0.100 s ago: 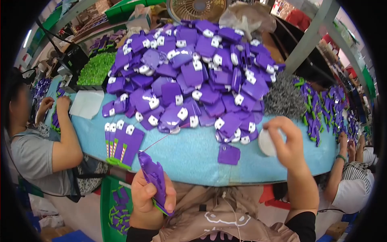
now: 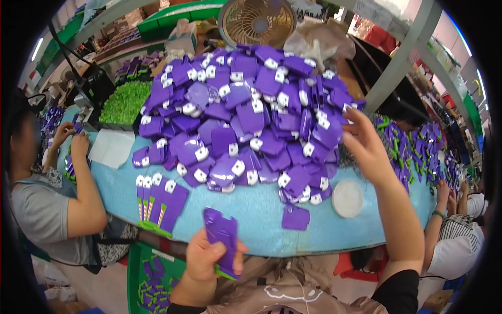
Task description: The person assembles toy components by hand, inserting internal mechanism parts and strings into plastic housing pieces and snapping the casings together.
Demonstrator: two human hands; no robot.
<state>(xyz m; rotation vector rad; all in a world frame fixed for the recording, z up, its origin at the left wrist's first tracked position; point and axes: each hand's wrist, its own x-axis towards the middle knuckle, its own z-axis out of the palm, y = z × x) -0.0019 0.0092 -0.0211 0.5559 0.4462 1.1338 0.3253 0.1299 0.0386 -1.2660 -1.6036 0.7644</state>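
My left hand (image 2: 201,259) grips a flat purple plastic casing (image 2: 222,235) with a bright green lower edge, held upright in front of my body. At the right side of a big heap of purple casings with white tabs (image 2: 251,116), my right hand (image 2: 368,152) is raised with fingers curved and apart. Nothing shows between them. Behind that hand lies a heap of small grey metal pieces (image 2: 347,157), mostly hidden by it. A white round dish (image 2: 348,199) sits on the table nearer to me. One loose purple casing (image 2: 296,217) lies near the front edge.
Several purple casings with green ends (image 2: 172,201) lie fanned out on the blue table (image 2: 261,204). A black tray of green pieces (image 2: 125,104) stands at back left, a fan (image 2: 259,25) behind the heap. People work on both sides. A green bin (image 2: 137,277) is below the table.
My right hand has moved away from me, from above the white dish to the heap's right side. My left hand has shifted slightly right, turning the casing's flat face toward view.
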